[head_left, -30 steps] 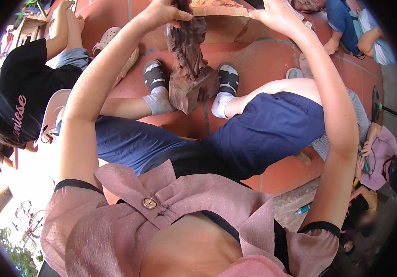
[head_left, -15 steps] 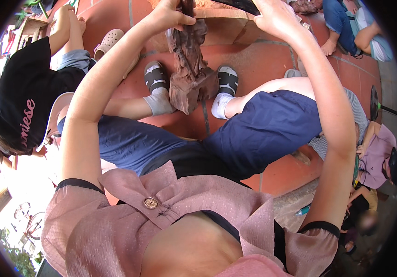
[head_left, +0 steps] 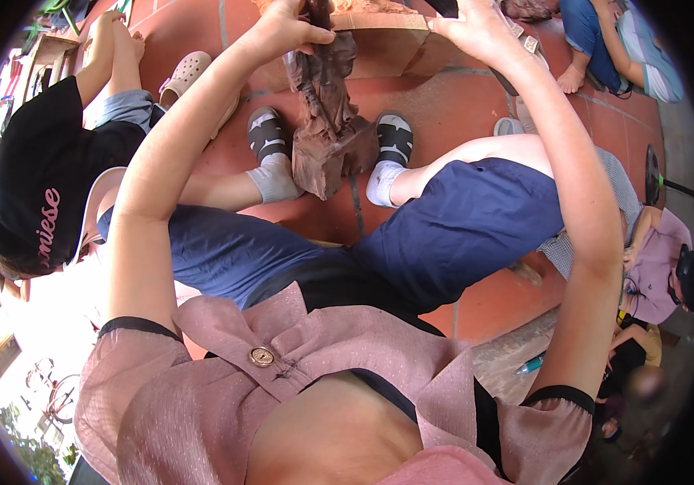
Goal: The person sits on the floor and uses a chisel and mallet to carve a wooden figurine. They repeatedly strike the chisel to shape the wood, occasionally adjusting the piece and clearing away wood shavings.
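A dark brown carved wooden figurine (head_left: pixel 323 105) stands on the tiles between my feet, its rough block base toward me. My left hand (head_left: pixel 286 31) is closed round its upper part, near the top edge of the view; the top of the carving is cut off. My right hand (head_left: pixel 476 31) is to the right, apart from the figurine, with its fingers curled on a black object (head_left: pixel 445 7) that shows only in part. A dark end (head_left: pixel 503 82) shows below that wrist. What kind of thing it is, I cannot tell.
A low wooden block (head_left: pixel 391 50) with orange-brown shavings (head_left: pixel 375 10) on top stands beyond the figurine. A person in a black cap (head_left: pixel 28 178) sits close at left. Another person's bare foot (head_left: pixel 572 79) is at far right. A teal pen-like item (head_left: pixel 529 365) lies at lower right.
The black object in my right hand has swung away from the figurine's top, and its dark end now shows below my wrist. My left hand keeps its hold; the view shifted slightly.
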A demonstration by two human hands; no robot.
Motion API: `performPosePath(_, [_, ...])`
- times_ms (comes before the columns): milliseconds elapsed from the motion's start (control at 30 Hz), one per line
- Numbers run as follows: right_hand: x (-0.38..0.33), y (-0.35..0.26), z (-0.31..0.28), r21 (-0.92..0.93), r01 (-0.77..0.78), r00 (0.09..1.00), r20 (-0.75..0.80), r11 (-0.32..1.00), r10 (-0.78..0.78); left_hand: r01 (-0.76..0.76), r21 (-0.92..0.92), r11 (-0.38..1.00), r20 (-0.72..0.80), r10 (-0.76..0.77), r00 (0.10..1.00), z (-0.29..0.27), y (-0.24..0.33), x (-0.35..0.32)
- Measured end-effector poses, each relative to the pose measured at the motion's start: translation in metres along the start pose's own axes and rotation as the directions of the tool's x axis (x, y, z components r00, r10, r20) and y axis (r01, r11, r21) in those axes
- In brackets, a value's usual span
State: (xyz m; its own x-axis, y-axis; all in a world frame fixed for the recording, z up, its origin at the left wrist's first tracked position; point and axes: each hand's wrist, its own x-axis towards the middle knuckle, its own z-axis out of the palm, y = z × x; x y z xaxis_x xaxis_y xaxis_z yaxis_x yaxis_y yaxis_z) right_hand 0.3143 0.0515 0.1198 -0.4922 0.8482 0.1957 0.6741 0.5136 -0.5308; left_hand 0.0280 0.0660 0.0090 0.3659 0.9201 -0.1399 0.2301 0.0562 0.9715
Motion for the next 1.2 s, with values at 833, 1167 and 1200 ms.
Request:
performPosePath(833, [-0.003, -0.010, -0.010, -0.200, -0.055, 0.985, 0.149, 0.978, 0.086, -0.041, -0.248, 0.968, -0.099, 0.017, 0.995, 0.004, -0.001, -0.036])
performPosePath(1167, [-0.001, -0.001, -0.017, -0.094, -0.061, 0.998, 0.005, 0.994, 0.062, -0.027, -0.064, 0.998, -0.081, 0.022, 0.996, -0.010, 0.016, -0.027])
performPosePath(1200, [-0.001, -0.003, -0.018, -0.086, -0.076, 0.997, 0.003, 0.993, 0.077, -0.028, -0.064, 0.998, -0.079, 0.023, 0.997, -0.008, 0.016, -0.025])
